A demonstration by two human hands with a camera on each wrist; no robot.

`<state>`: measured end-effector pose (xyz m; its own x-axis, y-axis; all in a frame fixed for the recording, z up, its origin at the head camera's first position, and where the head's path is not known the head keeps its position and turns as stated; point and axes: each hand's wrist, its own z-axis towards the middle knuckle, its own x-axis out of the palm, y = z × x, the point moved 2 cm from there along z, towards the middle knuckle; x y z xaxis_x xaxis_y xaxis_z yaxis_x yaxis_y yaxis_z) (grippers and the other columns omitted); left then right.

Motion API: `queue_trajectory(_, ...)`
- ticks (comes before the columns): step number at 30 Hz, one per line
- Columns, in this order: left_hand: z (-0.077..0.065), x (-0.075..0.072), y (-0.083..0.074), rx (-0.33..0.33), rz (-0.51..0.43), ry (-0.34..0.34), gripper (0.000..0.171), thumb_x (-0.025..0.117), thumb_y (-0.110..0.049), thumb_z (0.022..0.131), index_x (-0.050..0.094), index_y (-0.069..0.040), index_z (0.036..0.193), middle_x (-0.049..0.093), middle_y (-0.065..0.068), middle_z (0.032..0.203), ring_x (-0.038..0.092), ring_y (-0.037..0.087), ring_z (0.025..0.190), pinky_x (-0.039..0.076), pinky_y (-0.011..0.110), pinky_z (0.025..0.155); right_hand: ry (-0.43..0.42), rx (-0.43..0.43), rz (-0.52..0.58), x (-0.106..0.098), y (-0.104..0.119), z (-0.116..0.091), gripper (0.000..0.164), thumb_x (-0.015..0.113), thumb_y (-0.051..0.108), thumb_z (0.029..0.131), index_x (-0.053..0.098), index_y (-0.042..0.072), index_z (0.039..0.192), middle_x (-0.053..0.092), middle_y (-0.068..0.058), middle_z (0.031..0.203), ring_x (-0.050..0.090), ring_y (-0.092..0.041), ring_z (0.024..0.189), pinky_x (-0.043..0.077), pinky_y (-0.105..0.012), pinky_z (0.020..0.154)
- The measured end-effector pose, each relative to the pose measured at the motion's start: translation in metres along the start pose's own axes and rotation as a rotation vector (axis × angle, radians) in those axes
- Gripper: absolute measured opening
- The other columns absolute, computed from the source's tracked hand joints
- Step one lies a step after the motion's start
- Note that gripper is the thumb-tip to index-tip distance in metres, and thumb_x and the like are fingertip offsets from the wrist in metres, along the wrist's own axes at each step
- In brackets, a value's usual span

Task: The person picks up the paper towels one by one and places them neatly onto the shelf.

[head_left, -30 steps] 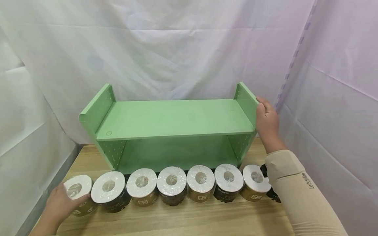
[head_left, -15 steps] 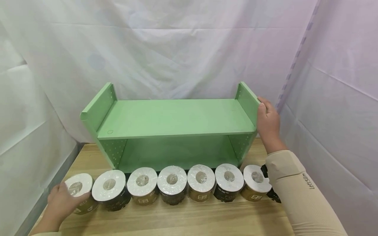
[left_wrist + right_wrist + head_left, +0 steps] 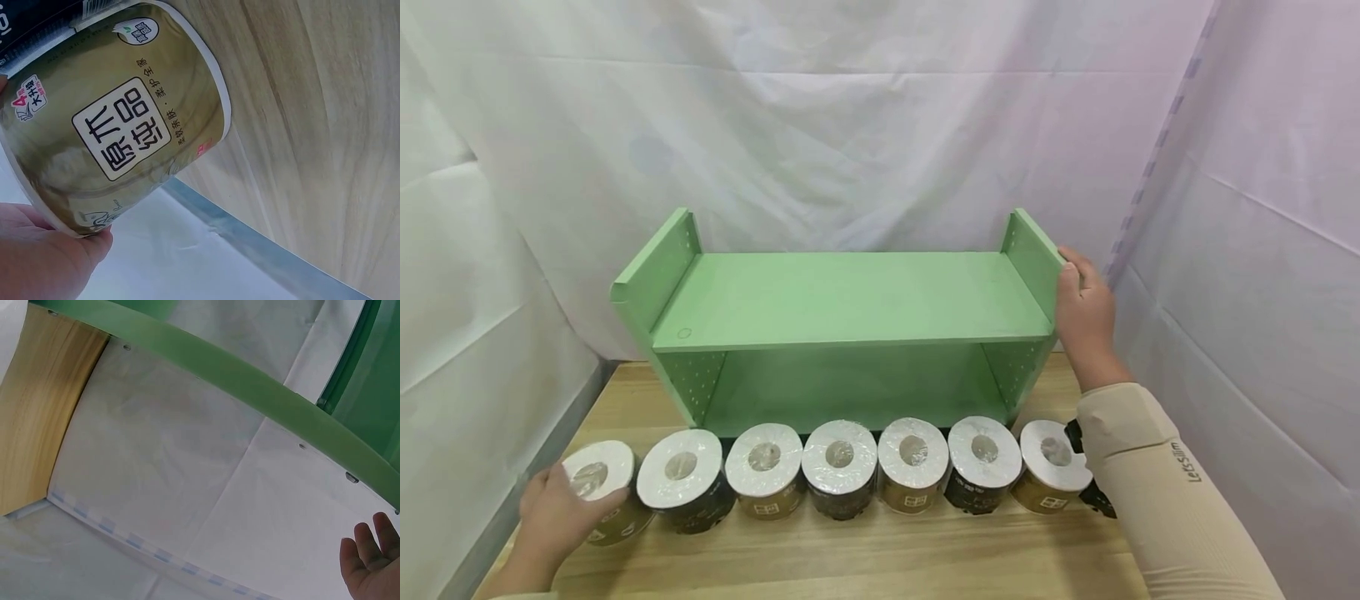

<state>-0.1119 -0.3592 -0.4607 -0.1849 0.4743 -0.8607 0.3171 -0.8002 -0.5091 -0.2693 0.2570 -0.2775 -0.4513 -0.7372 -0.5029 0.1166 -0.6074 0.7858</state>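
In the head view, my left hand (image 3: 559, 510) grips the leftmost toilet paper roll (image 3: 602, 463), thumb to its right and fingers to its left. That gold-wrapped toilet paper roll (image 3: 119, 112) fills much of the left wrist view, with part of the hand at its end. At the far right, my right hand (image 3: 1086, 312) holds the upper front corner of the green shelf (image 3: 857, 296) by its side panel. Several fingers (image 3: 369, 550) of that hand show beside the panel's outer face in the right wrist view.
Several toilet paper rolls (image 3: 839, 458), gold- and black-wrapped, stand in a row before the shelf on the wooden table (image 3: 820, 558). The right sleeve (image 3: 1157, 492) partly covers the row's right end. White cloth (image 3: 850, 125) hangs behind and at both sides.
The whole head view has shifted slightly, the shelf and rolls appearing a little further right. Both hands keep their places on the roll and the shelf.
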Motion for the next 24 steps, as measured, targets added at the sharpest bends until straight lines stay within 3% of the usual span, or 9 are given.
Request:
queue_trajectory(6,0.001,0.0,0.005,-0.069,0.005,0.038,0.106,0.072,-0.031,0.073,0.009,0.031,0.133,0.014,0.052,0.13,0.014,0.065,0.121,0.024,0.069,0.099,0.0,-0.011,0.0,0.0,-0.001,0.001,0.055,0.022,0.044,0.099,0.044,0.025,0.146,0.049,-0.006,0.143,0.031,-0.011,0.049,0.035,-0.031,0.054)
queue_trajectory(13,0.0,-0.002,0.004,-0.034,0.017,-0.027,0.101,0.072,-0.027,0.07,0.015,0.032,0.127,0.021,0.053,0.123,0.02,0.065,0.115,0.025,0.067,0.097,0.007,-0.016,-0.002,0.003,-0.004,0.004,0.055,0.022,0.046,0.1,0.042,0.025,0.147,0.046,-0.005,0.146,0.031,-0.014,0.052,0.036,-0.034,0.063)
queue_trajectory(19,0.0,-0.008,0.005,-0.075,-0.003,-0.035,0.105,0.073,-0.027,0.071,0.011,0.03,0.133,0.016,0.052,0.128,0.018,0.064,0.118,0.03,0.068,0.094,-0.006,-0.017,0.002,0.006,-0.007,0.005,0.055,0.022,0.045,0.1,0.043,0.024,0.147,0.043,-0.002,0.149,0.034,-0.015,0.057,0.037,-0.036,0.068)
queue_trajectory(24,0.003,-0.014,0.008,-0.038,-0.02,-0.077,0.103,0.074,-0.026,0.071,0.012,0.03,0.132,0.017,0.053,0.125,0.018,0.065,0.115,0.031,0.069,0.088,-0.018,-0.018,0.029,0.007,-0.007,0.005,0.054,0.023,0.043,0.1,0.044,0.023,0.146,0.042,-0.003,0.15,0.05,-0.025,0.088,0.039,-0.041,0.079)
